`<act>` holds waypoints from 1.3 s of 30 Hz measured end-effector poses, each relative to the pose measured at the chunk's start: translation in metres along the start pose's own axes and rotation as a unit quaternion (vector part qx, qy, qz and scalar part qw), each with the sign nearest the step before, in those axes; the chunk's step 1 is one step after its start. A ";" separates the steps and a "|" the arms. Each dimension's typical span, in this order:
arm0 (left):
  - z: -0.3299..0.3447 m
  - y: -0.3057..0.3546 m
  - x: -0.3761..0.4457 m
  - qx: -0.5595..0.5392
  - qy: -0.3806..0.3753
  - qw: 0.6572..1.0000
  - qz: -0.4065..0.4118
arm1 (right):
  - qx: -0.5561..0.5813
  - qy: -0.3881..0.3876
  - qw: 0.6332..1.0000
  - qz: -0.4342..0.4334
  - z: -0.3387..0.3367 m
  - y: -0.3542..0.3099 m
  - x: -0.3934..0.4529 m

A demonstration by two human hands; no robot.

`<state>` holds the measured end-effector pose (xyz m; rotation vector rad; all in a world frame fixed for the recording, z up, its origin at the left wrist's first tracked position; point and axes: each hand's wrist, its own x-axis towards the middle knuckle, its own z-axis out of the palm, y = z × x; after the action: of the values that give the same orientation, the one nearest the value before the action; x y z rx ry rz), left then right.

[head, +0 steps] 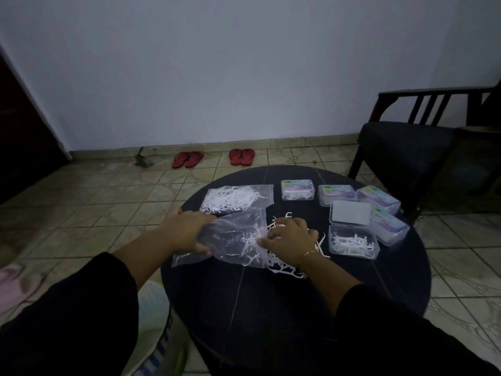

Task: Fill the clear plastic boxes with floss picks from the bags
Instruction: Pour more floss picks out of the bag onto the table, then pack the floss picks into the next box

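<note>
Thin clear plastic film is what your left hand (187, 232) grips: its fingers curl over the nearly emptied bag (230, 237) at its closed end, holding it flat-ish on the round black table (271, 308). Your right hand (290, 240) rests, fingers bent and slightly spread, on the loose floss picks (279, 264) spilled at the bag's mouth; whether it pinches any you cannot tell. The bag will handle as limp, light and slippery, so take it by a corner or the sealed edge. The picks are light, stiff little plastic pieces that tangle and scatter; gather them in a small bunch by their handles rather than singly. Counted outward: two bags, this one and a full bag (235, 199) just beyond it; five clear boxes, namely one open box (352, 242) just right of your right hand, partly filled, its lid (351, 215) lying behind it, and four closed labelled boxes (297, 189) along the far right.
</note>
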<state>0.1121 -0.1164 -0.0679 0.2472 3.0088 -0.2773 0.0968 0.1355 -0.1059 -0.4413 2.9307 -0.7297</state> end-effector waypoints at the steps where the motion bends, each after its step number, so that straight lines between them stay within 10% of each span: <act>1: 0.001 0.000 0.000 -0.004 -0.010 1.000 -0.004 | -0.005 0.009 1.000 -0.001 0.001 -0.001 0.000; 11: -0.015 0.023 -0.007 -0.060 -0.022 0.998 -0.007 | -0.029 0.085 0.996 -0.010 -0.019 0.020 -0.012; 22: -0.009 0.135 -0.017 -0.070 0.206 0.973 0.073 | -0.205 0.031 0.976 -0.064 -0.036 0.040 -0.032; 39: 0.019 0.165 -0.004 -0.103 0.196 0.975 0.019 | -0.273 0.021 0.956 -0.105 -0.026 0.043 -0.016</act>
<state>0.1460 0.0399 -0.1142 0.3803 3.3805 0.1028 0.0966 0.1885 -0.1030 -0.7954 3.1250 0.0832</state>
